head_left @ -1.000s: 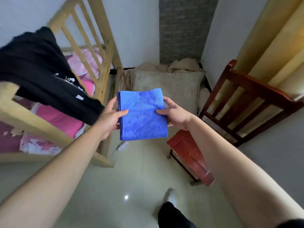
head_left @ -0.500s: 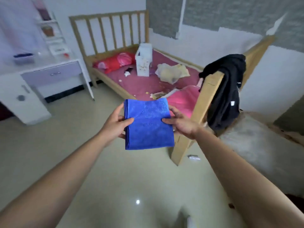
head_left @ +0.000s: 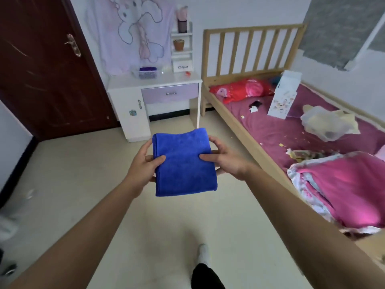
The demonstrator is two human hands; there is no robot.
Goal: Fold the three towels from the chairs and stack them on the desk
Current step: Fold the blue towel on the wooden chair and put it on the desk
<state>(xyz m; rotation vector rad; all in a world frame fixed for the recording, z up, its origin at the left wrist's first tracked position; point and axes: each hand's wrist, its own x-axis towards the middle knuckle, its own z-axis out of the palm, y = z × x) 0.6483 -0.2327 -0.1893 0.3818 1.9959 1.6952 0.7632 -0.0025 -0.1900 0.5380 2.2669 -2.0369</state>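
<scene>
Head view, nearest first: a foot in a pale shoe [head_left: 203, 253] is planted on the floor [head_left: 87, 184] below and behind the grips, apparently in a step forward. Ahead of it the left grip [head_left: 143, 165] and the right grip [head_left: 226, 161] hold the blue towel [head_left: 183, 165] between them. Each clasps one side edge, with the thumb on top and the fingers curled beneath. The towel is folded into a compact rectangle of several layers and is carried flat in the air above the floor. Held at both sides like this, the layers probably stay squared and do not slide open on the way. Straight beyond the grips and well apart from them stands the white desk [head_left: 173, 79] with a lilac drawer. A small basket [head_left: 147, 73] sits toward the left of its top, and the barer surface to the right looks like room for a stack. I see no towel there, so I judge this one the first to be set down. Right of the right grip runs the wooden bed [head_left: 235, 130], and far left of the left grip is a dark door [head_left: 41, 80]
</scene>
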